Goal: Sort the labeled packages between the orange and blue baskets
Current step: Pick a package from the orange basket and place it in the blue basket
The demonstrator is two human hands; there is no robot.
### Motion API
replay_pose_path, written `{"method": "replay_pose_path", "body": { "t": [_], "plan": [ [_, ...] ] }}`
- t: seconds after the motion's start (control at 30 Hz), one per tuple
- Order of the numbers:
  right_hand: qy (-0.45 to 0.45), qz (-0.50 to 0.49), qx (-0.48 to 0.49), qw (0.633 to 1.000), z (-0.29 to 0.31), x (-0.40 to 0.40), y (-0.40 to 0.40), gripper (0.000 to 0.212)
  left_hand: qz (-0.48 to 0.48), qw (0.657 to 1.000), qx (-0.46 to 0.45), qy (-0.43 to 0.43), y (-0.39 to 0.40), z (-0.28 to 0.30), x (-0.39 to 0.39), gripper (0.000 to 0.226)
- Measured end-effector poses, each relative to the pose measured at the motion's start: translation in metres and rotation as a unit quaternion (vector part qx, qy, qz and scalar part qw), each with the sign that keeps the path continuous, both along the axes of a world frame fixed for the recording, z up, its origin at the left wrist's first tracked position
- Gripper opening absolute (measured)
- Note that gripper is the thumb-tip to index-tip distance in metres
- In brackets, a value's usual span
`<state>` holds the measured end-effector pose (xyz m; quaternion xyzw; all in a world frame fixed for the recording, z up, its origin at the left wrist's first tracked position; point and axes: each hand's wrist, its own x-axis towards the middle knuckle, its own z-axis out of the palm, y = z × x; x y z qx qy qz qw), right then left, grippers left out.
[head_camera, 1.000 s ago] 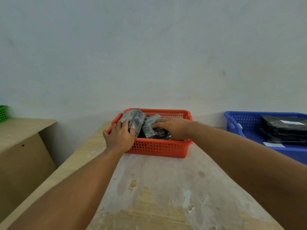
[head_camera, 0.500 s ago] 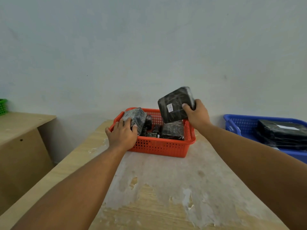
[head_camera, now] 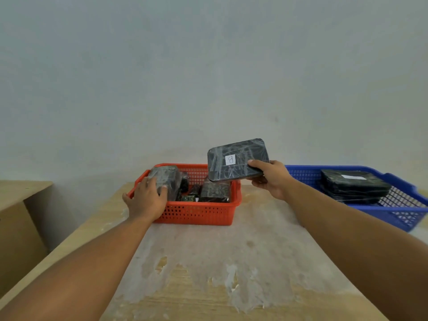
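Head view puts the lifted package (head_camera: 238,159) up in the air over the right end of the orange basket (head_camera: 196,212), clear of its rim, with its broad face tipped toward the person and a small white label (head_camera: 230,159) showing. The mark on that label looks like a handwritten letter, perhaps a B, though I would not swear to it from here. The package's long axis runs left to right, rising a little toward the right. The blue basket (head_camera: 403,216) lies off to the right of it on the same worktop (head_camera: 254,251), well apart from the orange one, and already carries a stack of flat dark packages (head_camera: 354,186).

So the coming move turns on that sideways gap: if the label sends it to blue, the package has to travel right, and the right hand (head_camera: 271,179) is the nearer one by far. That hand is clamped on the package's lower right corner, thumb across the front face and fingers behind.

The left hand (head_camera: 147,200) sits at the orange basket's near left corner, fingers curled over the top of a wrapped bundle (head_camera: 166,179) that leans at that end. Whether it truly grips the bundle or only steadies it, I cannot tell. More dark packages (head_camera: 215,192) lie in the basket.
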<state>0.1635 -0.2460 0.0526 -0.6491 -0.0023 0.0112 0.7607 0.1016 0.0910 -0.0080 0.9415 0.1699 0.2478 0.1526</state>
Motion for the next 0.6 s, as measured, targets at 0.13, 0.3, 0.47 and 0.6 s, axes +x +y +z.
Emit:
{"method": "replay_pose_path", "body": {
  "t": [0.13, 0.3, 0.47, 0.6],
  "plan": [
    [-0.021, -0.053, 0.023, 0.998, 0.01, -0.001, -0.031, 0.045, -0.113, 0.977, -0.015, -0.183, -0.041, 0.005, 0.002, 0.039],
    [-0.033, -0.096, 0.049, 0.994, 0.02, 0.001, -0.074, 0.031, -0.32, 0.907, -0.081, -0.263, -0.14, 0.03, 0.01, 0.032],
    [-0.074, -0.19, -0.046, 0.978, 0.025, 0.004, -0.139, 0.018, -0.392, 0.875, -0.196, -0.208, -0.246, 0.035, 0.023, 0.028],
    [-0.188, -0.255, -0.315, 0.895, 0.027, 0.012, -0.2, 0.028, -0.337, 0.889, -0.301, -0.068, -0.312, 0.025, 0.046, 0.043]
  ]
}}
